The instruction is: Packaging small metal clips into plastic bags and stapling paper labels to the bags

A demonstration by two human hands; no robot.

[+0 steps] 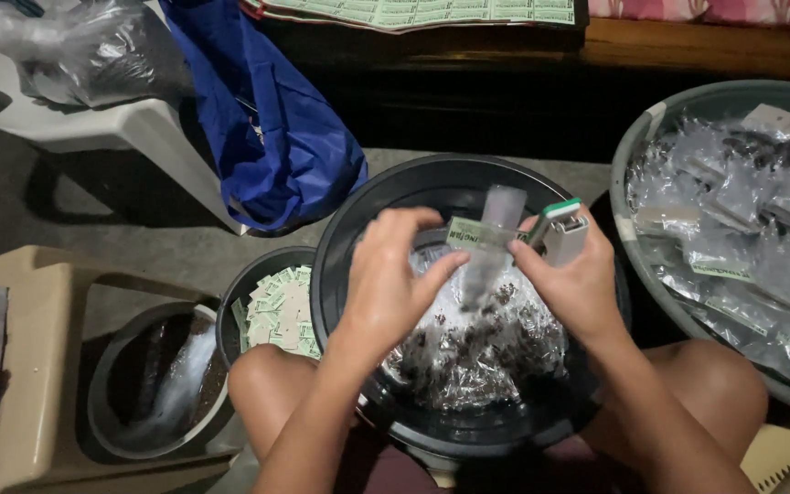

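My left hand (pixel 393 274) and my right hand (pixel 574 279) meet over a black round basin (pixel 358 229) resting on my knees. Together they hold a small clear plastic packet (pixel 491 247), blurred by motion, with a green-and-white paper label (pixel 473 234) at its top. My right hand also grips a small grey stapler with a green top (pixel 561 230). Below the hands, the basin holds a heap of clear packets with dark bits inside (pixel 482 343).
A grey tub (pixel 637 137) of filled, labelled packets stands at the right. A small dark bowl of green labels (pixel 281 306) sits left of the basin, beside a round container (pixel 153 375) in a beige stool. A blue bag (pixel 272 119) hangs behind.
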